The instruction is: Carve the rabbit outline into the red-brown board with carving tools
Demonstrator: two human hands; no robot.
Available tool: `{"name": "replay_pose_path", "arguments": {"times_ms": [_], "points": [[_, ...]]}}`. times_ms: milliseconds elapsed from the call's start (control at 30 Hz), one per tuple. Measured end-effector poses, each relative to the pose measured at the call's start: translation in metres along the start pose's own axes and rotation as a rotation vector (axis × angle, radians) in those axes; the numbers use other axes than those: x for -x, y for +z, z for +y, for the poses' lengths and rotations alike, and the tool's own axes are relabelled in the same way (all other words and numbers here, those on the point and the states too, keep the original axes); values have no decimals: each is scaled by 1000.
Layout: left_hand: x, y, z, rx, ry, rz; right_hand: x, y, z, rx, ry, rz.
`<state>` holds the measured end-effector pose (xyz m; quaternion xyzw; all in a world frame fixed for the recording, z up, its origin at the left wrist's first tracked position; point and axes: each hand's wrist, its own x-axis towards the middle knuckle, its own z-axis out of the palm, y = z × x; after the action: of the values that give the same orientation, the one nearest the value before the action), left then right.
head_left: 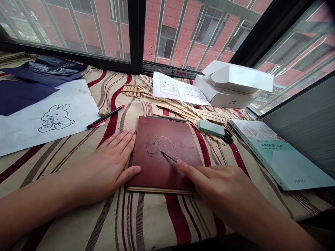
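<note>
A reddish-brown board [151, 174] lies flat on the striped cloth, with the outline of a rabbit on its upper face. My left hand [112, 164] rests flat with fingers stretched out along the board's left edge, the thumb on its surface. In my right hand [222, 188] is a thin dark pointed tool [168, 157], its tip touching the board near the middle of the rabbit outline. The index finger presses along the tool; its handle is hidden under the hand, so its exact kind does not show.
On the left lie a paper with a rabbit drawing [78, 104], dark blue sheets [23, 94] and a black-red pen [104, 118]. Beyond the board are wooden strips [180, 106], a printed sheet [167, 87], a white box [225, 96] and a green-white block [210, 128]. A book [288, 160] lies right.
</note>
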<state>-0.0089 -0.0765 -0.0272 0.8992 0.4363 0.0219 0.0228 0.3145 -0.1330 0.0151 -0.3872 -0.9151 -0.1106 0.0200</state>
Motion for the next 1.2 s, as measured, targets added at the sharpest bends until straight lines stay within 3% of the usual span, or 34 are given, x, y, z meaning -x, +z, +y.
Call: {"name": "replay_pose_path", "arguments": {"times_ms": [167,433,733,1000,1200], "points": [[3,6,-5,4,28,38,0,3,21,-43,-101,65],[2,2,-4,-27,29,35,-4,8,32,14,-224,112],[7,0,-3,-55,24,31,-6,7,46,23,-278,122],[14,8,-10,-160,109,175,-10,8,58,-10,-331,120],[16,10,-6,-131,70,164,-9,11,60,-37,-313,126]]}}
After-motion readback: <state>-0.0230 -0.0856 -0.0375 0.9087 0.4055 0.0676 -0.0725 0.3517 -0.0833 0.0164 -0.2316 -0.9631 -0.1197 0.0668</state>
